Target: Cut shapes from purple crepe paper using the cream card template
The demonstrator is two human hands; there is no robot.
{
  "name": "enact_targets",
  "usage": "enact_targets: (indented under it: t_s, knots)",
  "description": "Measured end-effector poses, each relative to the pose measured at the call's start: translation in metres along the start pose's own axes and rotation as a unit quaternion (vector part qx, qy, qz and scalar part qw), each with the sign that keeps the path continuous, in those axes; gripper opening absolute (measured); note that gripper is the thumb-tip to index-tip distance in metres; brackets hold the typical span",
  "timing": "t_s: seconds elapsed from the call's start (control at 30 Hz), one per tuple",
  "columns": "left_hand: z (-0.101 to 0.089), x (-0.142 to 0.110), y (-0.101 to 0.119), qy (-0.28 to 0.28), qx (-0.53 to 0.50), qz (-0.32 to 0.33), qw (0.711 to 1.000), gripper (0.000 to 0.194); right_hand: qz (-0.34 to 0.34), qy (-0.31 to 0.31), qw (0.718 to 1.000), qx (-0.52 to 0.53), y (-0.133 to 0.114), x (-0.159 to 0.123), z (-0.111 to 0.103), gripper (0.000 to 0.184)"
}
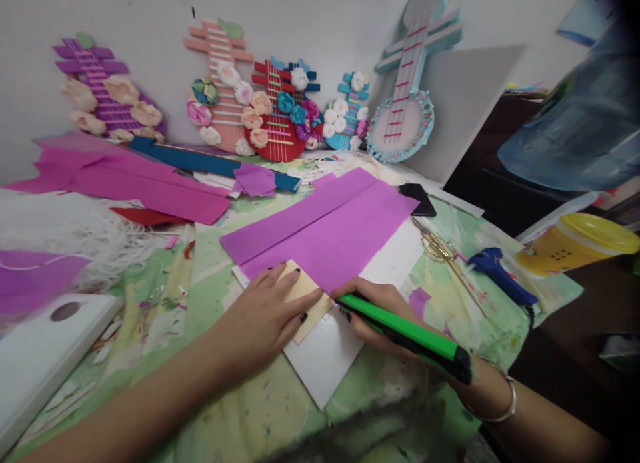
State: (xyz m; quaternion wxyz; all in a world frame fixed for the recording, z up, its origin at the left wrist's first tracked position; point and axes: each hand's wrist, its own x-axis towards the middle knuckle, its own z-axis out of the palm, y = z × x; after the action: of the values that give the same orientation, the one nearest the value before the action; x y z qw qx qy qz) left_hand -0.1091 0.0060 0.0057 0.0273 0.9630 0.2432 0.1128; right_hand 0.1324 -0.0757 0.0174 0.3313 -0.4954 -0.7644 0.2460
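My left hand (267,309) lies flat, fingers spread, pressing a small tan card piece (306,295) onto a white board (330,356). My right hand (380,316) is closed round a green utility knife (410,333), its tip at the card's right edge. A long purple paper sheet (330,226) lies across the white board just beyond both hands.
Gold scissors (443,249), a blue glue gun (500,273) and a black phone (419,198) lie to the right. A yellow tub (575,243) stands at far right. Magenta paper (125,179), white shreds (75,239) and a white board (40,349) fill the left. Paper guitars (273,113) lean on the wall.
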Motion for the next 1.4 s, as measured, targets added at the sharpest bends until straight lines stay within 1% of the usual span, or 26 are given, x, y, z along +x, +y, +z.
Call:
enact_targets:
  t_s: [0.1,0.3,0.4,0.57,0.73,0.87,0.93,1.1,1.4]
  knots:
    - [-0.001,0.000,0.000,-0.003,-0.001,0.000,1.000,0.048,-0.002,-0.015,1.000,0.003,-0.005,0.001,-0.002,0.029]
    - [0.000,0.000,0.000,-0.001,-0.008,-0.004,1.000,0.049,0.005,-0.011,1.000,0.005,-0.013,-0.003,-0.006,0.027]
    - [-0.001,0.001,0.001,-0.004,-0.009,-0.003,1.000,0.049,0.018,-0.006,1.000,-0.005,-0.017,-0.004,-0.007,0.030]
    - [-0.001,0.000,0.001,-0.006,0.001,-0.004,1.000,0.048,0.014,-0.018,1.000,-0.015,-0.016,-0.001,-0.005,0.035]
    - [-0.002,0.001,0.001,-0.013,0.005,-0.002,1.000,0.047,0.004,0.025,0.999,-0.038,-0.011,-0.001,0.001,0.040]
    - [-0.003,0.002,0.001,-0.014,0.000,-0.001,1.000,0.047,0.006,0.028,0.999,-0.044,-0.012,-0.002,0.002,0.041]
    - [-0.002,0.001,0.001,-0.010,-0.006,-0.001,1.000,0.047,0.012,0.020,0.999,-0.044,-0.016,-0.002,0.000,0.039]
    - [0.001,-0.001,0.000,0.002,-0.010,-0.006,1.000,0.047,0.035,-0.016,0.999,-0.018,-0.029,0.000,-0.009,0.026]
    - [0.001,0.000,0.000,-0.001,-0.004,0.001,1.000,0.048,0.036,-0.008,0.999,-0.003,-0.030,-0.008,-0.010,0.025]
